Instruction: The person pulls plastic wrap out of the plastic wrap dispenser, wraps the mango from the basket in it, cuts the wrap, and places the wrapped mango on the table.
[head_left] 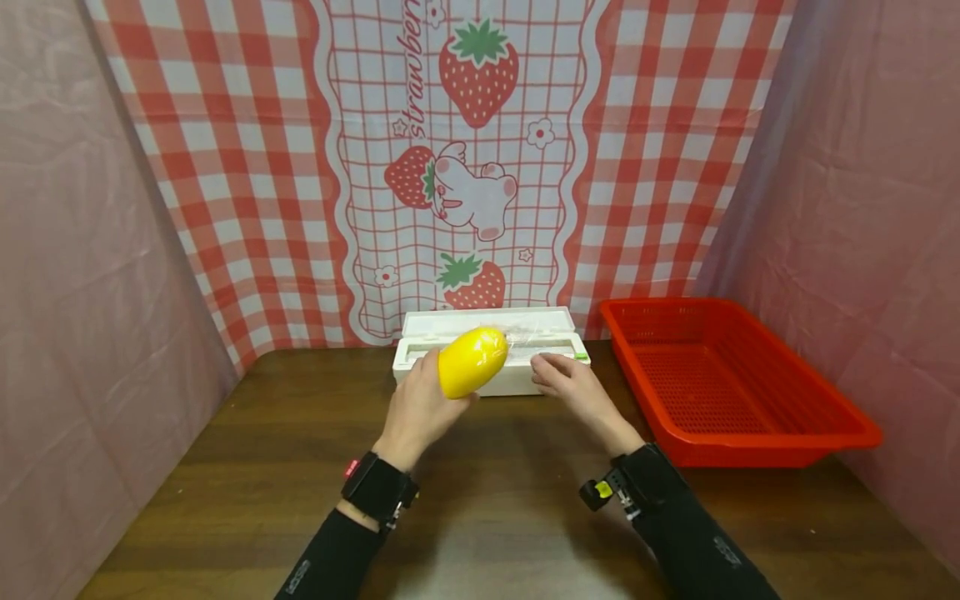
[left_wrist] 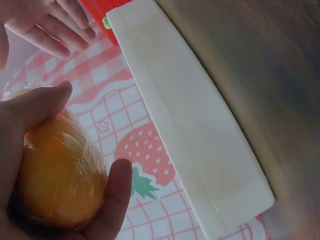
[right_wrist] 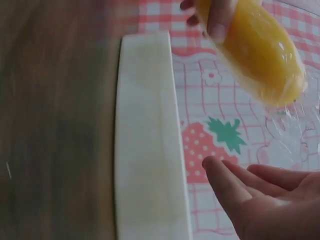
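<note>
My left hand point(head_left: 420, 408) grips a yellow mango point(head_left: 472, 362), its fingers and thumb curled round it. Clear cling film point(right_wrist: 287, 122) covers the mango, and a loose end trails off its tip toward the right. The mango is held up in front of a white cling film dispenser point(head_left: 517, 382), whose lid point(head_left: 487, 320) stands raised at the back. My right hand point(head_left: 573, 392) is by the dispenser's right end with nothing in it. In the right wrist view its fingers point(right_wrist: 232, 187) are loosely extended, below the mango and apart from it.
A red plastic basket point(head_left: 750, 440) with a perforated bottom stands on the right of the brown wooden table point(head_left: 300, 467). A green slider point(head_left: 581, 356) shows at the dispenser's right end. Behind hangs a red-checked strawberry cloth point(head_left: 637, 167), with pink curtains point(head_left: 97, 292) at both sides.
</note>
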